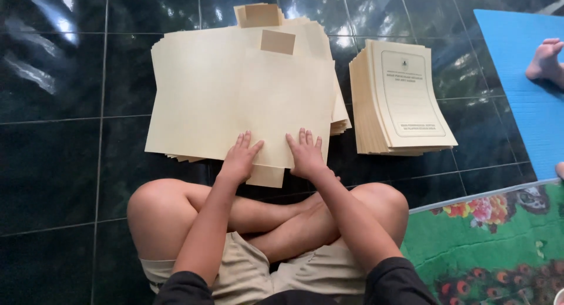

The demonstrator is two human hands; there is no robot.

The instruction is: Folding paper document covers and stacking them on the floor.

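The left hand lies flat, fingers spread and loose, pressing on the lower edge of the top cream sheet — it grips nothing. The right hand rests the same way just beside it, palm down on the same sheet, fingers open. That sheet lies on a wide stack of cream paper spread over the dark glossy tile floor, right in front of the person's crossed legs. A small tan slip sits on the sheet's far edge. To the right, apart from the wide stack, stands a neater pile of printed cream covers. Beyond it lies a blue mat with another person's bare foot; nearer, a green flowered rug covers the floor's right corner.
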